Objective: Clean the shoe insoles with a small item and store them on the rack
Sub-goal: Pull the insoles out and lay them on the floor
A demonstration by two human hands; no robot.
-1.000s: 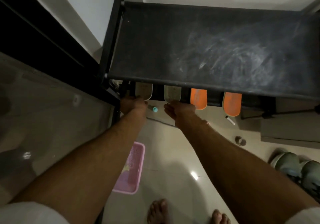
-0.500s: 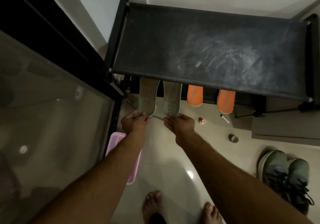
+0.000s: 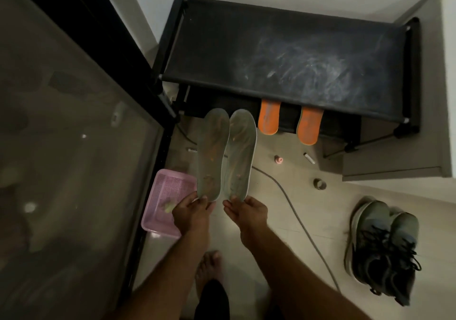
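I hold two grey-green insoles side by side above the floor, toes pointing at the rack. My left hand (image 3: 191,214) pinches the heel of the left insole (image 3: 212,154). The heel of the right insole (image 3: 240,155) sits in my right hand (image 3: 246,212). Both insoles are fully out from under the black shoe rack (image 3: 283,55), whose top shelf is dusty. Two orange insoles (image 3: 269,117) (image 3: 308,128) stick out from the rack's lower shelf.
A pink plastic basket (image 3: 158,221) with a small yellowish item lies on the floor left of my hands. A glass panel in a black frame (image 3: 74,159) stands left. A cable (image 3: 291,208), small floor items and grey-green sneakers (image 3: 385,248) lie right.
Both hands have pulled the two grey-green insoles out of the rack's lower shelf and back toward me. The view has drawn away from the rack.
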